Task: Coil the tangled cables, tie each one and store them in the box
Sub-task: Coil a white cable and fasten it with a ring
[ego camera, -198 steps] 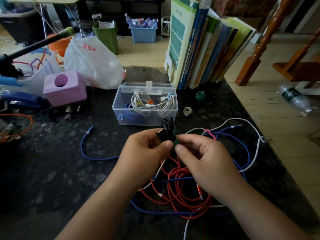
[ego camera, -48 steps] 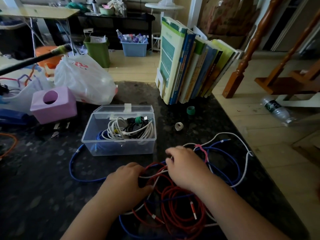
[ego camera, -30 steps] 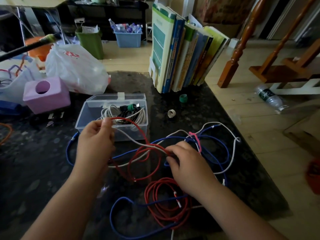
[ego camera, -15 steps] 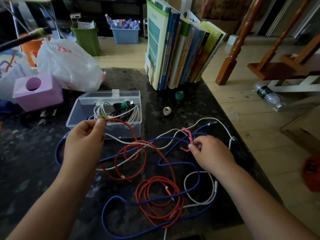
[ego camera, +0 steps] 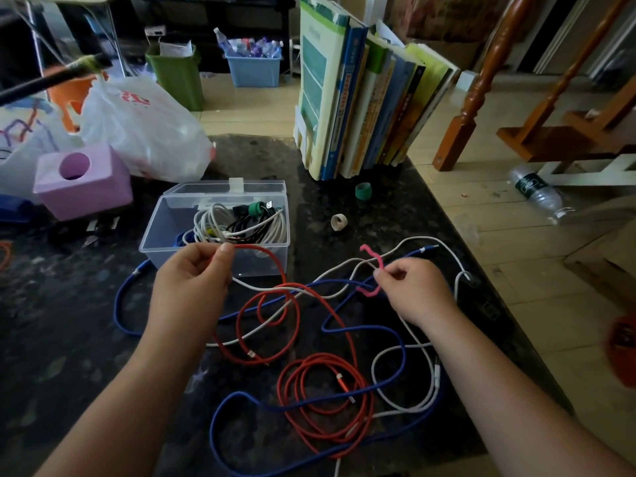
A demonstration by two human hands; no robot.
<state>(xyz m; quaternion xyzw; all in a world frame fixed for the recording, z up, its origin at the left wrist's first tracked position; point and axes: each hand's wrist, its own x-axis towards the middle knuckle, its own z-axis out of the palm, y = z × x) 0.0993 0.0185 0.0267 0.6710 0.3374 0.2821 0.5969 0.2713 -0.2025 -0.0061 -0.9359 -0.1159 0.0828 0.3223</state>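
Note:
A tangle of red cable (ego camera: 323,401), blue cable (ego camera: 364,328) and white cable (ego camera: 406,356) lies on the dark table (ego camera: 69,339). My left hand (ego camera: 191,287) pinches the red cable and holds a loop of it up in front of the clear plastic box (ego camera: 220,259). The box holds coiled white and black cables (ego camera: 241,222), the black one tied with a green tie. My right hand (ego camera: 414,292) pinches a pink twist tie (ego camera: 373,258) over the crossing blue and white cables.
A row of upright books (ego camera: 361,98) stands behind the box. A green ring (ego camera: 363,191) and a beige ring (ego camera: 339,222) lie near them. A pink cube (ego camera: 82,182) and a white plastic bag (ego camera: 144,129) sit at the left. The table edge runs along the right.
The black coil I held earlier now lies in the box. My left hand has lifted a red cable loop; my right hand moved right and took the pink tie.

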